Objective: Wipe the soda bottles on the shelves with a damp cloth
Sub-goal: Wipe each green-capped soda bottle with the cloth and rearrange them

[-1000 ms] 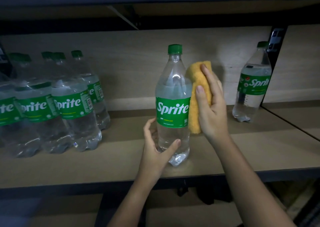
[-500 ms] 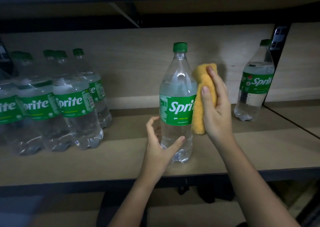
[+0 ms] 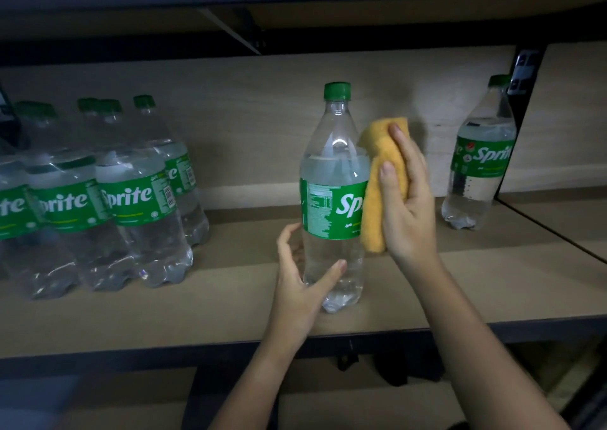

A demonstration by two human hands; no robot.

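Observation:
A clear Sprite bottle [image 3: 333, 180] with a green cap and label stands upright on the wooden shelf [image 3: 230, 311], near its front edge. My left hand [image 3: 303, 285] curls around the bottle's lower part, with the thumb across the front and the fingers at the left side. My right hand [image 3: 405, 206] grips a folded yellow cloth [image 3: 377, 183] and presses it against the bottle's right side, over the label edge. Only "Sp" of the logo shows beside the cloth.
Several more Sprite bottles [image 3: 131, 196] stand grouped at the left of the shelf. A single Sprite bottle [image 3: 476, 160] stands at the back right by a dark upright post [image 3: 525, 68]. Another shelf board hangs overhead.
The bottle has turned under my left hand, so the logo has swung to the right and the nutrition panel now faces me. The cloth stays on the bottle's right side.

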